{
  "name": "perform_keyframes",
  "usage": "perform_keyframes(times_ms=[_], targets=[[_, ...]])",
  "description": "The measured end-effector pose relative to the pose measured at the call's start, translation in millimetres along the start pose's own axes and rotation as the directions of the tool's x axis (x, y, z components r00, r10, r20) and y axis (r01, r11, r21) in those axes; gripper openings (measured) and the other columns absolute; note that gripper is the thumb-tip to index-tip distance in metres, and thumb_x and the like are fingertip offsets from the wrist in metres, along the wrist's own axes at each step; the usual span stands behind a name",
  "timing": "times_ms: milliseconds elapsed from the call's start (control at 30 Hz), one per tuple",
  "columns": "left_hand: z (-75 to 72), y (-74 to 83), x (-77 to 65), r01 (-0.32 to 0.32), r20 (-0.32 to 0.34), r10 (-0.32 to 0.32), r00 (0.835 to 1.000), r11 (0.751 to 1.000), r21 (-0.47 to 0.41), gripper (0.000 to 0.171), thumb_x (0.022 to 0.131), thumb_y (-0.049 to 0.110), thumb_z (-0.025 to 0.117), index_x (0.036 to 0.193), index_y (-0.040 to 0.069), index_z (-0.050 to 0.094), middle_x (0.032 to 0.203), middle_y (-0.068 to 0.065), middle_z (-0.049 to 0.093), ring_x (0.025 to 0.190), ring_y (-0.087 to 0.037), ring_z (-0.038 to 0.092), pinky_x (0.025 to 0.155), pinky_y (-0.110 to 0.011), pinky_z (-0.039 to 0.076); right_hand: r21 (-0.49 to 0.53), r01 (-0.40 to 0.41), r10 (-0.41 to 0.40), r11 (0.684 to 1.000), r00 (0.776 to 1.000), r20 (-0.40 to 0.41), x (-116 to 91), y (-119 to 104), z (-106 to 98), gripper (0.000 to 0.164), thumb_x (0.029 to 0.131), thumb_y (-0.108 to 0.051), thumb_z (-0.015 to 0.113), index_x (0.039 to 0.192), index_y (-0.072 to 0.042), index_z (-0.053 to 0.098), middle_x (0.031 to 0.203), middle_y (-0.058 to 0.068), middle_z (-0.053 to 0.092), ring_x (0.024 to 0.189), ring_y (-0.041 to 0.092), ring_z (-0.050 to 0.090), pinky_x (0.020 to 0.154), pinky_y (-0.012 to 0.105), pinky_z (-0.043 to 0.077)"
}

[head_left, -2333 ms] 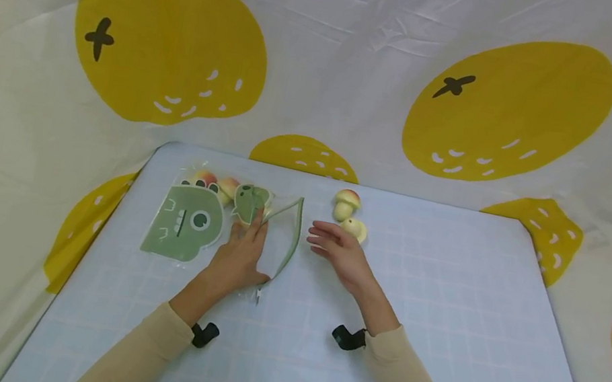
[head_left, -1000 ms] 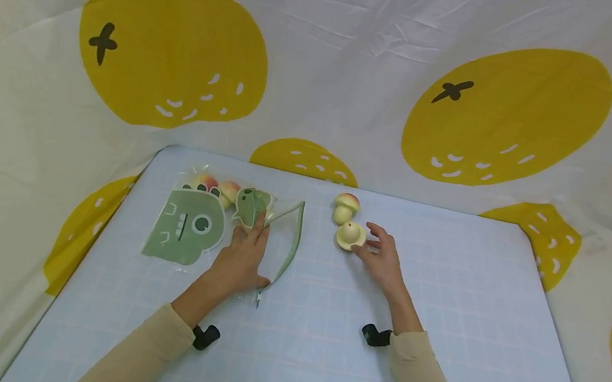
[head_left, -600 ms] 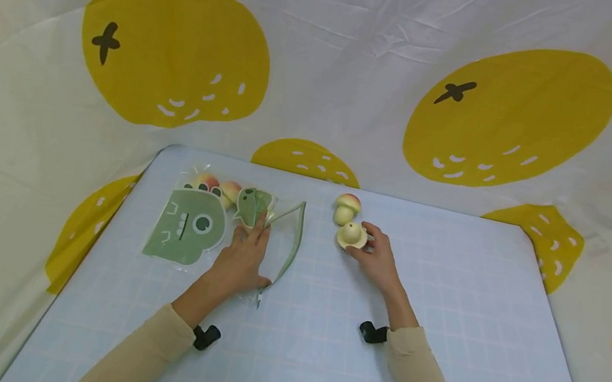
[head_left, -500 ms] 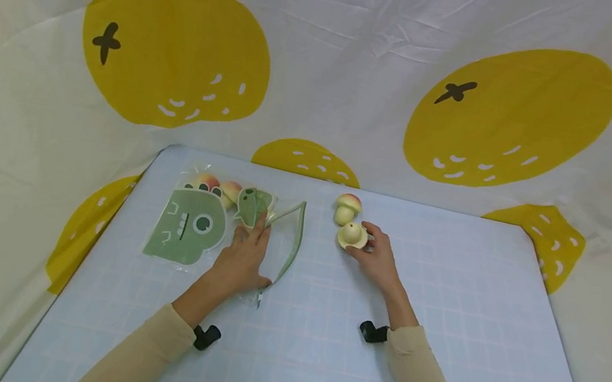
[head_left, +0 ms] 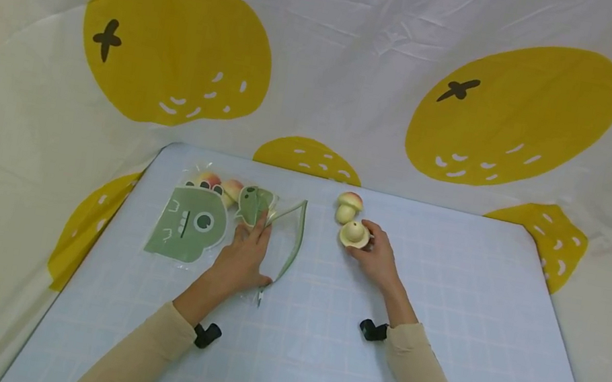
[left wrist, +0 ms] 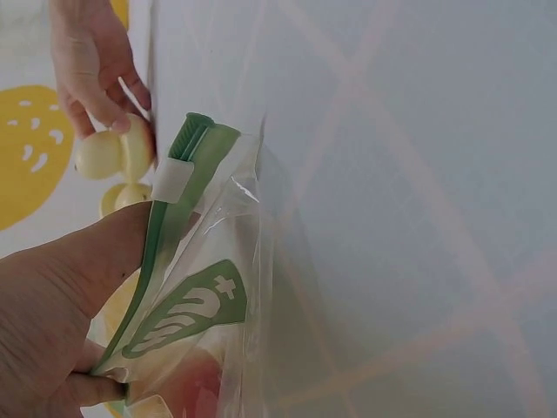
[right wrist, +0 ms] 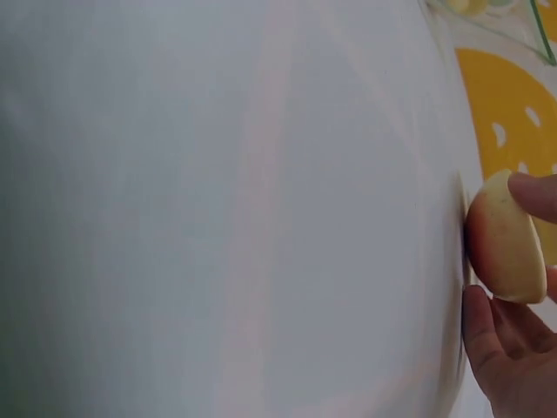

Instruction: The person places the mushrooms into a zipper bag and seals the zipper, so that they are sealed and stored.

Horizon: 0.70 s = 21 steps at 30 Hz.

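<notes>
Across the pale table (head_left: 451,380), we saw the right hand (head_left: 381,260) pinch a toy mushroom (head_left: 354,232) by its cap rim, just beside a second mushroom (head_left: 346,213); the left hand (head_left: 238,262) lay spread on the zip bag (head_left: 189,242). We judged the toy mushroom light, firm, best rim-held; the bag limp, slippery.

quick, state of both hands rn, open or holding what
Left hand: spread open, touching the clear bag.
Right hand: holding a toy mushroom by its cap.
</notes>
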<state>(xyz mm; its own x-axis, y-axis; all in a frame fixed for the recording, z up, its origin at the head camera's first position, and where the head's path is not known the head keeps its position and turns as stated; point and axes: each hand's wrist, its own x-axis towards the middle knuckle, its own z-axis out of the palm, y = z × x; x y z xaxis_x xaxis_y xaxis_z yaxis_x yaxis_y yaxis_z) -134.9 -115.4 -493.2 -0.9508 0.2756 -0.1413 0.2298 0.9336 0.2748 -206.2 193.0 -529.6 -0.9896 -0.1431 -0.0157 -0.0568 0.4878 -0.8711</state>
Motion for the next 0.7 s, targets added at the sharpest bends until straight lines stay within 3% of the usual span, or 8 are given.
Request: perform_keyframes(times_ms=[433, 700], targets=[[-0.9, 1.0, -0.7, 0.007, 0.008, -0.007, 1.000, 1.000, -0.004, 0.121, 0.073, 0.043, 0.090, 0.158, 0.000, 0.017, 0.167, -0.011, -0.009, 0.138, -0.060, 0.021, 0.076, -0.051, 0.057, -0.052, -0.030, 0.030, 0.998, 1.000, -0.004, 0.9, -1.0, 0.8, 0.073, 0.087, -0.012, 0.079, 0.148, -0.002, 0.042, 0.142, 0.020, 0.046, 0.117, 0.035, 0.049, 0.096, 0.049, 0.041], [-2.7, 1.4, -2.0, 0.003, 0.008, -0.002, 1.000, 1.000, -0.006, 0.120, 0.073, 0.043, 0.090, 0.158, -0.001, 0.018, 0.167, -0.012, -0.008, 0.138, -0.060, 0.021, 0.076, -0.051, 0.057, 0.007, -0.050, 0.050, 0.999, 0.998, -0.022, -2.7, -1.3, -0.4, 0.070, 0.085, -0.014, 0.081, 0.145, -0.003, 0.045, 0.139, 0.018, 0.048, 0.120, 0.035, 0.050, 0.097, 0.049, 0.044]])
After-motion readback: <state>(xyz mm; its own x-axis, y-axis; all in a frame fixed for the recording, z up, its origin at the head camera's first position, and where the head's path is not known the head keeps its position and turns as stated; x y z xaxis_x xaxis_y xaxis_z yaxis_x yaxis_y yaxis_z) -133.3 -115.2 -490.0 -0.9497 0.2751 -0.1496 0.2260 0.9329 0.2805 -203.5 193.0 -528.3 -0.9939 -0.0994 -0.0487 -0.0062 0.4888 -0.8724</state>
